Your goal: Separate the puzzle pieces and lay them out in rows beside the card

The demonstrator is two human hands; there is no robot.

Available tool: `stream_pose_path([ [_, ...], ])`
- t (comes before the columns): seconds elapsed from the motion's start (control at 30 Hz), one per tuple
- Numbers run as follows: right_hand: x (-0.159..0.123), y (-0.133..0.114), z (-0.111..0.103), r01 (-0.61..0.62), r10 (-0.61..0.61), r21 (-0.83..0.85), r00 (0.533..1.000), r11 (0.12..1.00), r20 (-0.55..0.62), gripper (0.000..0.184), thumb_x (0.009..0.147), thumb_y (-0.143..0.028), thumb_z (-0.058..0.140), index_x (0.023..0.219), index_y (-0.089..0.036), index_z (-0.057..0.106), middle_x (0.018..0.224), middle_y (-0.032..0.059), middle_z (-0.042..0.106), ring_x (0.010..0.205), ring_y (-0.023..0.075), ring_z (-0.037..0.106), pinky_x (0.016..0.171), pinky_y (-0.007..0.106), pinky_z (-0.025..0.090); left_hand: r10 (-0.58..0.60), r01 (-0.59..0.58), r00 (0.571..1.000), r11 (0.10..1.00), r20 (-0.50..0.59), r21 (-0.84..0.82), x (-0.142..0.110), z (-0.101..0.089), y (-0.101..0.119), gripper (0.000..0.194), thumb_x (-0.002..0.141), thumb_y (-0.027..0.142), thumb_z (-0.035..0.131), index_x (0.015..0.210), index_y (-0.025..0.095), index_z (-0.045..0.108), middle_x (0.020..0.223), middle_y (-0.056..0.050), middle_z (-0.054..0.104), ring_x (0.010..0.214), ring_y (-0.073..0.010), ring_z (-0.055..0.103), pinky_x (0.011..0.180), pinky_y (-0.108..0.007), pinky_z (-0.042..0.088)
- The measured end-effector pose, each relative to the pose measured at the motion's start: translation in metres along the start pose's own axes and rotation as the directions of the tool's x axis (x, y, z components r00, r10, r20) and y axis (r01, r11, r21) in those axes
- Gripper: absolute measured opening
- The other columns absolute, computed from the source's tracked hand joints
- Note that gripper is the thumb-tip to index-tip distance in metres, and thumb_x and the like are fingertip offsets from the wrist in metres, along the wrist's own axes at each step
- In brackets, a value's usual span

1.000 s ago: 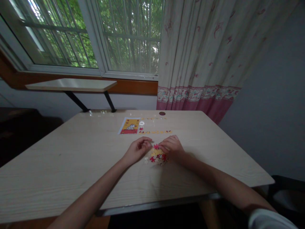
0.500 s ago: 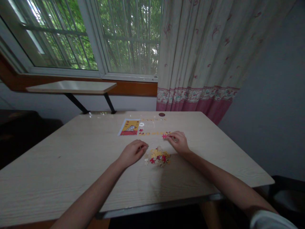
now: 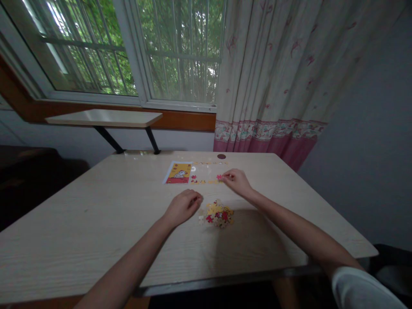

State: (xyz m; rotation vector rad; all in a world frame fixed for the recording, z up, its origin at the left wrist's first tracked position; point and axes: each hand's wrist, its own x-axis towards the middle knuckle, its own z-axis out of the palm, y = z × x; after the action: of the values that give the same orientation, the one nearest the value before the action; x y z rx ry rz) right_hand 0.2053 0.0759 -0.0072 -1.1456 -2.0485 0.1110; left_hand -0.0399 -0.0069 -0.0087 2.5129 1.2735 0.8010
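Between the fingertips of my right hand (image 3: 237, 180) is a red puzzle piece (image 3: 219, 177), held just above the lower row of yellow puzzle pieces (image 3: 201, 182). My left hand (image 3: 184, 207) rests on the table with its fingers curled; whether anything is in them is hidden. To its right lies a heap of loose puzzle pieces (image 3: 219, 214), yellow, red and pale. Another red puzzle piece (image 3: 193, 177) lies beside the picture card (image 3: 178, 173), which shows a white spotted animal on yellow and red. Farther back runs an upper row of pieces (image 3: 210, 163).
The pale wooden table (image 3: 106, 223) reaches to the wall under the window. A dark round disc (image 3: 222, 156) is set near its back edge. A small raised shelf (image 3: 106, 118) on black legs stands at the back left. A curtain (image 3: 267, 77) hangs behind.
My right hand has carried the red piece a little farther back, from the lower row's right end to above that row. My left hand stays beside the heap. The view has shifted slightly.
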Motion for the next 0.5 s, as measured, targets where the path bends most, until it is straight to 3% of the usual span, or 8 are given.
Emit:
stream_pose_path([
  [0.13, 0.064, 0.006, 0.028, -0.143, 0.145, -0.046, 0.988, 0.989, 0.042, 0.017, 0.079, -0.03, 0.054, 0.085, -0.021, 0.068, 0.084, 0.0016, 0.068, 0.079, 0.0147, 0.059, 0.072, 0.025, 0.041, -0.002, 0.002, 1.0, 1.0, -0.003, -0.006, 0.001, 0.001, 0.001, 0.021, 0.087, 0.027, 0.041, 0.084, 0.018, 0.06, 0.08, -0.005, 0.061, 0.079, -0.017, 0.054, 0.072, -0.029, 0.042],
  [0.27, 0.117, 0.004, 0.066, -0.295, 0.307, -0.104, 0.941, 0.95, 0.14, 0.021, 0.079, -0.033, 0.054, 0.09, -0.022, 0.068, 0.087, 0.0019, 0.068, 0.085, 0.0171, 0.06, 0.072, 0.025, 0.04, -0.024, 0.024, 1.0, 1.0, -0.006, 0.005, -0.001, 0.0, 0.001, 0.021, 0.086, 0.027, 0.042, 0.083, 0.018, 0.06, 0.078, -0.005, 0.061, 0.077, -0.0171, 0.054, 0.071, -0.029, 0.042],
  [0.5, 0.148, 0.008, 0.118, -0.37, 0.395, -0.151, 0.893, 0.917, 0.216, 0.018, 0.076, -0.033, 0.059, 0.086, -0.024, 0.069, 0.091, 0.004, 0.068, 0.087, 0.019, 0.06, 0.073, 0.027, 0.041, -0.053, 0.054, 0.998, 0.998, -0.014, 0.018, -0.004, 0.0, 0.0, 0.02, 0.086, 0.025, 0.042, 0.082, 0.018, 0.059, 0.078, -0.005, 0.061, 0.078, -0.0178, 0.054, 0.071, -0.028, 0.042],
])
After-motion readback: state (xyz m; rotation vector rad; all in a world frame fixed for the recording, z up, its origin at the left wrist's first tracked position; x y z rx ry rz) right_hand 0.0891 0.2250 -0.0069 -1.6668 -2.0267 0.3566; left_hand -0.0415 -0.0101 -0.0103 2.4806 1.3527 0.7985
